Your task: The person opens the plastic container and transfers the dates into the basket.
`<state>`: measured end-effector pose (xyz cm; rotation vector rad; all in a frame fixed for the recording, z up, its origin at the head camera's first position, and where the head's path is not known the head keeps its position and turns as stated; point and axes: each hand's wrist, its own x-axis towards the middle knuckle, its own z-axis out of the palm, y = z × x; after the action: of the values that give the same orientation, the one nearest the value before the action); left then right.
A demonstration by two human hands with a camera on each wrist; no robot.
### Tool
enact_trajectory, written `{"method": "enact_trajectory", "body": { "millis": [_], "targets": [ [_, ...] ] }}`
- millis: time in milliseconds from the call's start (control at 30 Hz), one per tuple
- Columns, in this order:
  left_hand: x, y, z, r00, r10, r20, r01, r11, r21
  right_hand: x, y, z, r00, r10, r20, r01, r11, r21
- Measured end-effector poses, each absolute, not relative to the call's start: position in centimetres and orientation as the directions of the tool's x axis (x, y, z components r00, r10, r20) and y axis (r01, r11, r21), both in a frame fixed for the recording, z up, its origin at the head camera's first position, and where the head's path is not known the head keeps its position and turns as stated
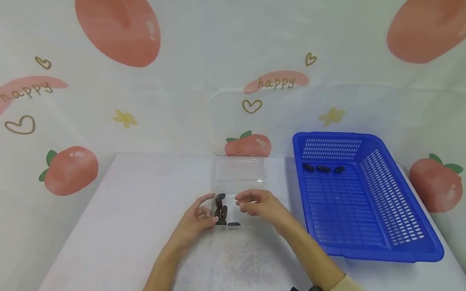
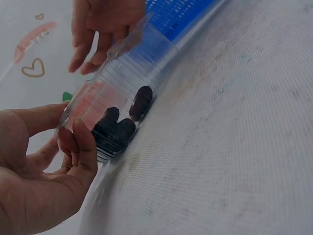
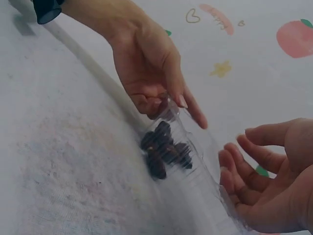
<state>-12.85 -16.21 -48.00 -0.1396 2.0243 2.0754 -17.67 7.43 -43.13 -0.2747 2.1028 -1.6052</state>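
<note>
i had the left hand (image 1: 194,223) gripping the left side of a clear plastic box (image 1: 246,219), its lid (image 1: 239,169) open behind. dark oblong pieces (image 1: 224,212) clustered inside, mostly leftward. on my feed the right hand (image 1: 264,207) was by the box's right side, fingers loosely bent. rightward, a blue basket (image 1: 380,254) held three dark pieces (image 1: 323,169) near its far left corner.

white backdrop (image 1: 209,32) | red fruit prints (image 1: 117,23) | gold hearts (image 1: 19,131) | "happy" lettering (image 1: 277,82) | smudged white tabletop (image 1: 134,224)

Look at that box (image 2: 120,77): clear, glossy plastic, ribbed walls! Shiny dark pieces (image 2: 142,102) gleam inside; smooth plastic basket (image 1: 369,253) at its three o'clock; below, matt, woven-looking table cover (image 1: 135,211).
</note>
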Motion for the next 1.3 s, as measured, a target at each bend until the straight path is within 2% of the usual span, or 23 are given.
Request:
{"method": "enact_trajectory", "body": {
  "millis": [167, 400, 567, 767, 967, 1300],
  "targets": [
    [-12.8, -16.2, -47.9, -0.969, 0.108, -0.220, -0.222, -0.002, 0.975, -18.1, 6.8, -43.7, -0.856, -0.457, -0.242, 0.092, 0.326, -0.941],
    [-12.9, -16.3, -48.0, -0.964, 0.120, -0.236, -0.238, 0.004, 0.971, -18.8, 6.0, -44.6, -0.817, -0.469, -0.337, 0.177, 0.352, -0.919],
    [-13.0, -16.3, -48.0, -0.962, 0.133, -0.239, -0.242, -0.002, 0.970, -18.9, 5.7, -45.0, -0.808, -0.470, -0.354, 0.145, 0.424, -0.894],
    [-13.0, -16.2, -47.9, -0.961, 0.128, -0.246, -0.248, -0.006, 0.969, -19.1, 5.5, -45.2, -0.773, -0.479, -0.415, 0.172, 0.472, -0.865],
    [-13.0, -16.4, -48.1, -0.963, 0.119, -0.241, -0.243, -0.006, 0.970, -19.2, 5.2, -45.3, -0.743, -0.533, -0.406, 0.076, 0.535, -0.841],
    [-13.0, -16.4, -48.2, -0.961, 0.126, -0.246, -0.249, -0.004, 0.969, -19.3, 5.0, -45.8, -0.729, -0.582, -0.359, -0.107, 0.616, -0.781]
  ]
}}
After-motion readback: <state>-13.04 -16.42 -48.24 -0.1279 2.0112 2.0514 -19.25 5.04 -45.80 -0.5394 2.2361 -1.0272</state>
